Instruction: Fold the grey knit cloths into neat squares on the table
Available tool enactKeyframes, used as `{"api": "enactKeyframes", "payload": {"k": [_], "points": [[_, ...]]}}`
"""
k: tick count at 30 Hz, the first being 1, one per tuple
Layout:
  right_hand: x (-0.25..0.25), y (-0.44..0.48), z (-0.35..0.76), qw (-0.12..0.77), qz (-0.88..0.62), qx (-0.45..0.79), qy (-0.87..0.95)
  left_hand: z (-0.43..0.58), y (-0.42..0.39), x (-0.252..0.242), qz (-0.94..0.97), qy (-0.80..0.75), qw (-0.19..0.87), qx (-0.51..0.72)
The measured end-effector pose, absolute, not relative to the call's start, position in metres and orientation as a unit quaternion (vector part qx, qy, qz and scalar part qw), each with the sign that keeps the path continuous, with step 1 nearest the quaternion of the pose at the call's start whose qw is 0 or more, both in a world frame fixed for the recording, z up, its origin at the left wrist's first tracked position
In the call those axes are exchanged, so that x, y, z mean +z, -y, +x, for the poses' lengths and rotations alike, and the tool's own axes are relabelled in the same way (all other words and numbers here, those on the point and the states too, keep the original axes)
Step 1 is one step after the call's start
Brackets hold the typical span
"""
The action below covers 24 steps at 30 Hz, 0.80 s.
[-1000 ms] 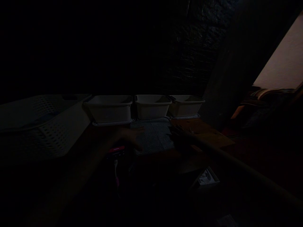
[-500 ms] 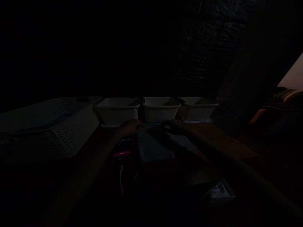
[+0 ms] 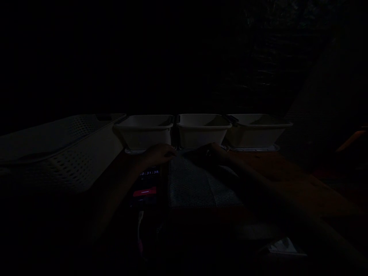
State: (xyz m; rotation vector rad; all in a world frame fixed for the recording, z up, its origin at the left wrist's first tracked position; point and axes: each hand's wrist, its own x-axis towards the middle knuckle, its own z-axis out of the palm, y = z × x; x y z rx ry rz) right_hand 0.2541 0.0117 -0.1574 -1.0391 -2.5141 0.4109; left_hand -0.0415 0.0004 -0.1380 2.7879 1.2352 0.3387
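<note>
The scene is very dark. A greyish, textured cloth (image 3: 192,184) lies flat on the wooden table, with a crease down its right half. My left hand (image 3: 159,154) is at the cloth's far left corner, its fingers curled and pinched on that edge. At the far right side of the cloth, my right hand (image 3: 215,154) has thumb and fingers bent together on the edge; its fingertips are hard to make out. My right forearm and its shadow cover part of the cloth. Under my left wrist lies a phone (image 3: 145,189) with a lit timer and a red button.
Three pale bins, a left one (image 3: 145,136), a middle one (image 3: 202,136) and a right one (image 3: 255,136), stand in a row behind the cloth. A perforated basket (image 3: 106,147) is at left. A cable (image 3: 139,226) runs from the phone. A small box (image 3: 284,246) lies near front right.
The view has shifted, so the right bin and small box sit farther right. My right hand has moved slightly right, its fingers more closed. My left hand stays at the cloth's corner.
</note>
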Motion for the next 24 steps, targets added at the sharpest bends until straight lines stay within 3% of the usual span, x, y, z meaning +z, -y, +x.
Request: {"api": "enactKeyframes", "payload": {"k": [3,9,24], "points": [[-0.153,-0.009,0.258,0.204,-0.352,0.140,0.903,-0.045,-0.004,-0.140,0.905,-0.410,0.035,0.108],[-0.157,-0.008,0.250,0.144,-0.404,0.119,0.895,-0.047,-0.006,-0.142,0.907,-0.410,0.042,0.083],[-0.162,0.024,0.217,0.198,-0.300,0.152,0.921,-0.040,0.000,-0.139,0.924,-0.367,0.047,0.092]]}}
